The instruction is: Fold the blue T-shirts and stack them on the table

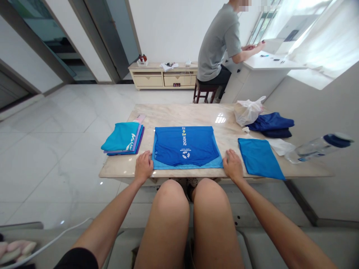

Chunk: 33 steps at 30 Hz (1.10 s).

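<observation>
In front of me a blue printed T-shirt [171, 144] lies flat on the marble-patterned table, with "2024" and a white emblem on it. A lighter blue layer of cloth shows along its sides and near edge. My left hand [144, 165] is closed at the near left corner of this cloth. At the near right corner my right hand [232, 164] is likewise closed, fingers curled at the edge. A stack of folded shirts [120, 138], turquoise on top with purple ones below, sits left of my left hand. A folded blue cloth [260, 157] lies right of my right hand.
On the right of the table [196, 116] are a white plastic bag [248, 111], dark blue clothing [272, 123], white paper [281, 147] and a clear bottle [316, 149] with a blue lid. Beyond, a person [217, 45] sits on a stool beside a white counter [269, 61].
</observation>
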Tool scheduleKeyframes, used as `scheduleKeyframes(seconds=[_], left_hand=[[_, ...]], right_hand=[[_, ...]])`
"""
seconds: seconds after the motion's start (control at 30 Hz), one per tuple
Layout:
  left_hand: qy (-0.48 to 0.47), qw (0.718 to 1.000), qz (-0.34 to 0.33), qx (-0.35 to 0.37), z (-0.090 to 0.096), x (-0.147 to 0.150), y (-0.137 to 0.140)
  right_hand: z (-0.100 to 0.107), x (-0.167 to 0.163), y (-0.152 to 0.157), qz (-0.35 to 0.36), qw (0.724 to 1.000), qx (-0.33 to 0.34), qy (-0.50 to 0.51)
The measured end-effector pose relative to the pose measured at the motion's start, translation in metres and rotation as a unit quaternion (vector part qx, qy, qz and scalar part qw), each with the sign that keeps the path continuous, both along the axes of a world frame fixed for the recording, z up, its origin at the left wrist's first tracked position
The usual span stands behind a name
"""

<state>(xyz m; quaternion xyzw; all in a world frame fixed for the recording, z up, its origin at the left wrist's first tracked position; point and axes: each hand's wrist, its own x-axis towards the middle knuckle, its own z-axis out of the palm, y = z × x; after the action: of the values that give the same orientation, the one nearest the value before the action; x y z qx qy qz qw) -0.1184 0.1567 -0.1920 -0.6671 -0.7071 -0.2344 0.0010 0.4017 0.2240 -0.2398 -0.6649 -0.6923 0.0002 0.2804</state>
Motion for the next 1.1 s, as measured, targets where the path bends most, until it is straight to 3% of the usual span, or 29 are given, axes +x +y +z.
scheduleKeyframes(seconds=[0.37,0.53,0.6,0.7,0.77,0.9,1.0,1.1], left_hand=[[0.004,1.000,-0.018,0.012,0.004,-0.005,0.001],[0.031,0.998,0.050,0.036,0.022,0.021,-0.004],[0.030,0.998,0.038,0.036,0.033,0.056,0.001],[0.006,0.993,-0.118,-0.030,0.048,0.138,0.023],[-0.015,0.980,-0.184,-0.078,0.055,0.202,0.044],[-0.020,0.961,-0.220,-0.169,0.062,0.313,0.080],[0.008,0.958,-0.198,-0.207,0.064,0.356,0.093],[0.009,0.953,-0.185,-0.242,0.069,0.369,0.099]], right_hand=[[0.007,-0.010,-0.002,-0.004,1.000,-0.005,0.018],[0.006,-0.008,-0.001,-0.006,0.996,0.016,0.091],[0.006,-0.005,0.000,-0.008,0.990,0.033,0.137],[0.007,-0.001,-0.001,-0.038,0.979,0.057,0.191],[0.009,0.000,-0.003,-0.063,0.974,0.068,0.206],[0.010,-0.002,-0.007,-0.099,0.968,0.077,0.219],[0.012,-0.004,-0.008,-0.114,0.961,0.084,0.236],[0.015,-0.005,-0.010,-0.117,0.960,0.095,0.237]])
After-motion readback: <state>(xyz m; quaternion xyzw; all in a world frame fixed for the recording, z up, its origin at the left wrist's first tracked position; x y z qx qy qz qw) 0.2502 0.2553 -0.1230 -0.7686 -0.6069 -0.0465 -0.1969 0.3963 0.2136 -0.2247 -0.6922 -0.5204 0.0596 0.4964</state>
